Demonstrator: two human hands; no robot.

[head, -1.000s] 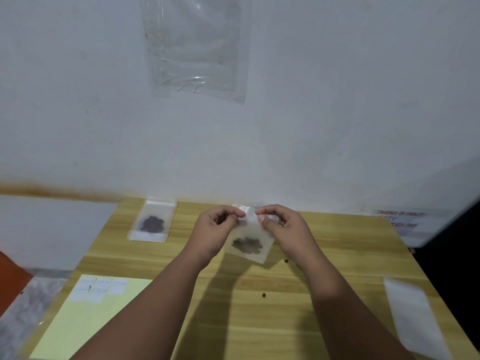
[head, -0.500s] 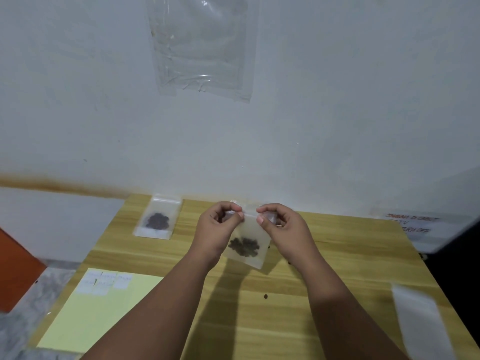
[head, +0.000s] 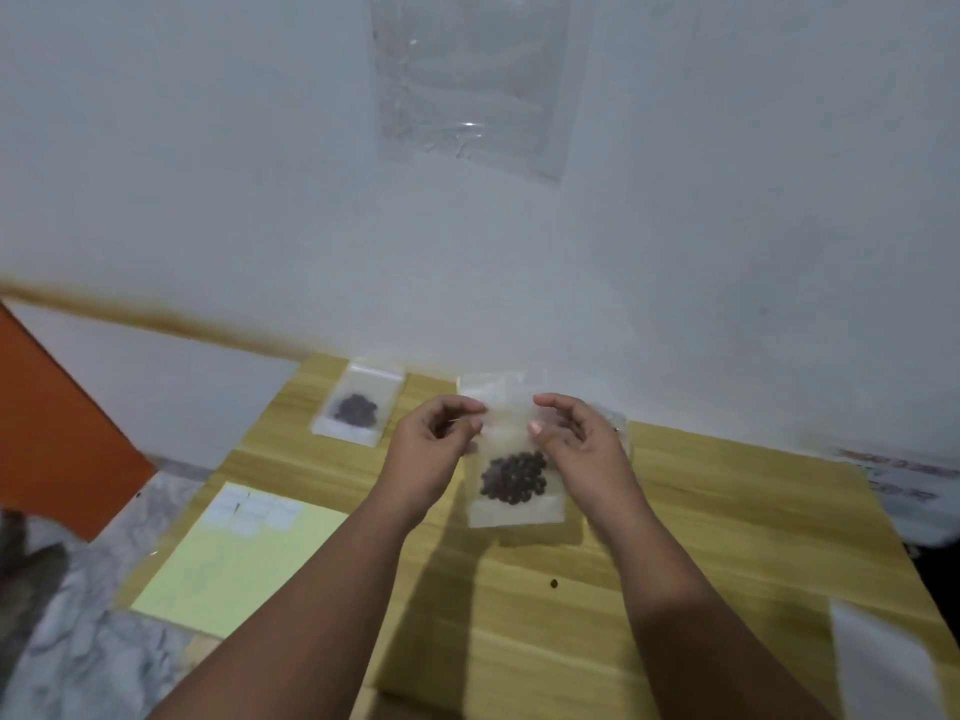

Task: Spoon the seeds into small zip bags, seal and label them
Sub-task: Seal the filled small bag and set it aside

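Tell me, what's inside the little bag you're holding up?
A clump of dark seeds sits low in the small zip bag. The clear part above looks empty. The left hand and right hand pinch its top, so they hide the edges there.

Wooden table [head: 727,511]: seed bag [head: 358,407], yellow sheet [head: 234,563], loose seed [head: 554,583].

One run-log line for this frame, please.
phase: sealing | left hand: pinches zip bag top | right hand: pinches same top | seeds: inside it | second filled bag: on table, left
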